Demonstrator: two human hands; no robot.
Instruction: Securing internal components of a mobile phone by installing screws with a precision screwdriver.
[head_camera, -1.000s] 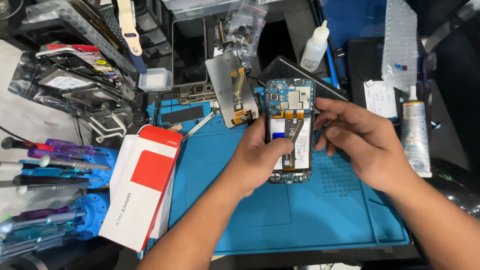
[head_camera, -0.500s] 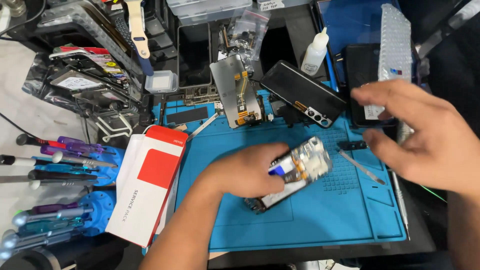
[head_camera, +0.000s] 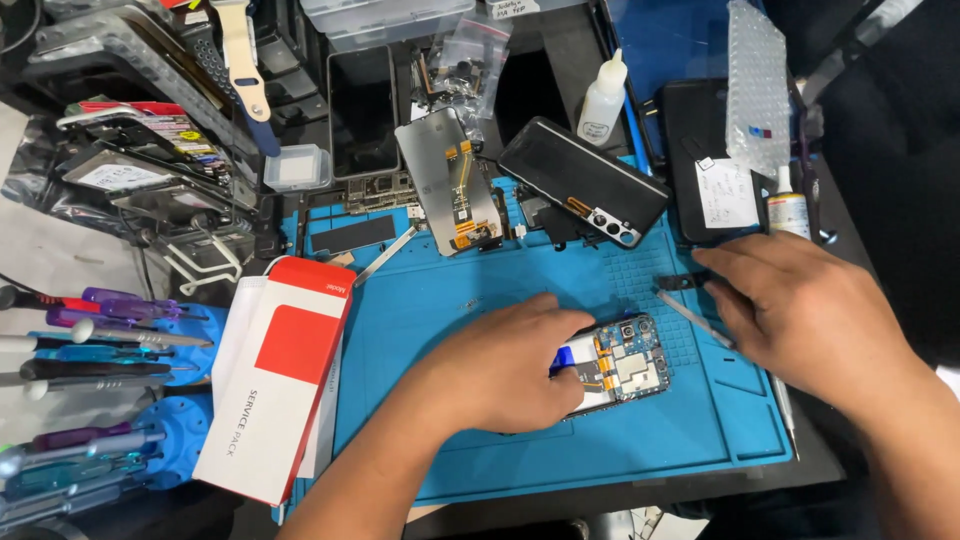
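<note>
I am pressing my left hand (head_camera: 500, 365) down on the opened phone (head_camera: 620, 365), fingers grasping its left end, near the middle of the blue mat (head_camera: 450, 290). My right hand (head_camera: 800, 310) is hovering just right, fingers released, beside the tweezers (head_camera: 693, 318).

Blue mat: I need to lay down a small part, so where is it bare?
The blue mat is bare between the red-and-white box and the left hand, and along its near edge below the opened phone. The back edge is crowded with a screen panel and a black phone.
</note>
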